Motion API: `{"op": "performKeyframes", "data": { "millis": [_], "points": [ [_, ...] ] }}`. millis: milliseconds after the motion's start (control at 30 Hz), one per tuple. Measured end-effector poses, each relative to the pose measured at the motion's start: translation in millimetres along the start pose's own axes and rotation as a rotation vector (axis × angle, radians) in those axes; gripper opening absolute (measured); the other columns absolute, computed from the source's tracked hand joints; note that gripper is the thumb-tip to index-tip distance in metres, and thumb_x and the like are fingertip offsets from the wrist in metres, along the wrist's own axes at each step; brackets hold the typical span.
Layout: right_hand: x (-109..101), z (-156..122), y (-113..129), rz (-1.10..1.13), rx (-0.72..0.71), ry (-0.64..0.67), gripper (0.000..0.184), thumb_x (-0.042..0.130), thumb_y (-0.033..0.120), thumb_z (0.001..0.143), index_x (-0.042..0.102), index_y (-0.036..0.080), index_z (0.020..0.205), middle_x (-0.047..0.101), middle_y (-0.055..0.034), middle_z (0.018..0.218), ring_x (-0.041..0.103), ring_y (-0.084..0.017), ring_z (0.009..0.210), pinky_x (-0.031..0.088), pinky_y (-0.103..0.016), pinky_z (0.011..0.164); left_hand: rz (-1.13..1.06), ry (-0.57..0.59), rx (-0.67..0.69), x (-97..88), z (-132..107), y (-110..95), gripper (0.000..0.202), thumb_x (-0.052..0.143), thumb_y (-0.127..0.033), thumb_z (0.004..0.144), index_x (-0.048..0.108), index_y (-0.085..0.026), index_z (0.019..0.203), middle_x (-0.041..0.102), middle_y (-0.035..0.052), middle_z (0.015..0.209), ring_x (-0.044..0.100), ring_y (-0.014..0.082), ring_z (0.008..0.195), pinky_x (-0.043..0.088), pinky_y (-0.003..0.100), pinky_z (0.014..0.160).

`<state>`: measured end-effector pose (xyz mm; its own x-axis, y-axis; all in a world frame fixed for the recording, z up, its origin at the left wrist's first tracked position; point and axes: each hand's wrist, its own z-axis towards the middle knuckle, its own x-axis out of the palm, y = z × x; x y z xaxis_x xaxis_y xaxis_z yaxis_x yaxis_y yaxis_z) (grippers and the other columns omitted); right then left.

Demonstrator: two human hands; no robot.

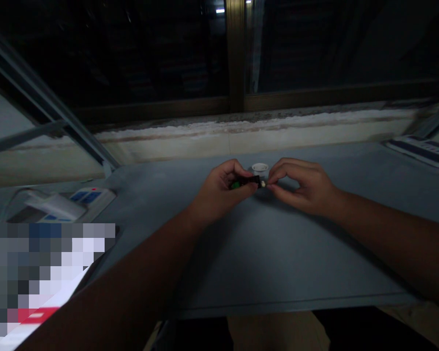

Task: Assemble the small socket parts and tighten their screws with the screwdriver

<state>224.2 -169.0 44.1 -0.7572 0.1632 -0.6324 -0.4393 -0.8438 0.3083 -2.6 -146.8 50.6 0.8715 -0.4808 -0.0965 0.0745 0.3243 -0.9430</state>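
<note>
Over the table, my left hand [219,187] is closed round a small black object [253,182] with a green part [235,185] near the palm. Its exact kind is too dark and small to tell. Facing it, my right hand [303,184] pinches a tiny pale piece [263,184] between thumb and forefinger. That piece sits right at the black object's right end; whether the two are joined I cannot tell. Just behind the fingertips stands a small white round cup [259,168], its lower part partly hidden by my hands.
The grey table [270,258] reaches back to the wall below a dark window. At left lies a power strip [98,197] with a white adapter [64,207] on it. Another strip-like device [422,151] is at the far right. A metal frame [84,141] rises at left. The lower left is pixelated.
</note>
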Motion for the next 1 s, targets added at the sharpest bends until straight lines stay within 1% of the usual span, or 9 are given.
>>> {"op": "performKeyframes", "data": {
  "millis": [333,500,667,800,1000],
  "points": [
    [0.5,0.6,-0.7,0.025,-0.030,0.014,0.014,0.067,0.015,0.087,0.065,0.026,0.095,0.070,-0.0042,0.091,0.067,-0.020,0.083,0.053,-0.036,0.075,0.029,0.012,-0.024,0.0,-0.3,-1.1,0.027,0.079,-0.022,0.072,0.054,-0.018,0.083,0.069,0.0011,0.087,0.062,0.0115,0.079,0.048,0.025,0.074],
    [0.7,1.5,2.7,0.019,-0.048,0.025,0.013,0.066,0.013,0.088,0.065,0.024,0.095,0.070,-0.0041,0.091,0.067,-0.019,0.083,0.053,-0.034,0.074,0.048,-0.004,-0.054,0.4,-1.2,-1.7,0.026,0.077,-0.021,0.073,0.054,-0.018,0.084,0.067,0.0003,0.084,0.059,0.0102,0.075,0.044,0.023,0.069],
    [1.6,1.8,3.8,-0.011,-0.059,0.017,0.011,0.064,0.013,0.089,0.065,0.023,0.095,0.070,-0.0046,0.091,0.066,-0.018,0.082,0.053,-0.032,0.074,0.018,0.012,-0.055,2.1,-2.2,-1.6,0.024,0.075,-0.019,0.074,0.054,-0.017,0.085,0.067,-0.0003,0.084,0.058,0.0095,0.076,0.044,0.023,0.071],
    [1.9,2.2,3.9,-0.030,-0.072,0.018,0.011,0.064,0.012,0.089,0.064,0.022,0.095,0.070,-0.0046,0.090,0.066,-0.017,0.080,0.053,-0.032,0.072,0.002,-0.005,-0.068,4.1,-1.9,-2.0,0.023,0.075,-0.015,0.073,0.055,-0.017,0.084,0.066,-0.0011,0.083,0.058,0.0099,0.077,0.044,0.024,0.074],
    [0.9,3.2,6.9,-0.039,-0.075,0.020,0.011,0.063,0.012,0.090,0.064,0.022,0.094,0.070,-0.0050,0.089,0.066,-0.018,0.080,0.053,-0.032,0.072,-0.076,-0.014,-0.082,6.2,-0.6,-0.9,0.022,0.073,-0.011,0.071,0.055,-0.017,0.082,0.065,-0.0034,0.078,0.055,0.0076,0.068,0.042,0.023,0.070]
  ]
}}
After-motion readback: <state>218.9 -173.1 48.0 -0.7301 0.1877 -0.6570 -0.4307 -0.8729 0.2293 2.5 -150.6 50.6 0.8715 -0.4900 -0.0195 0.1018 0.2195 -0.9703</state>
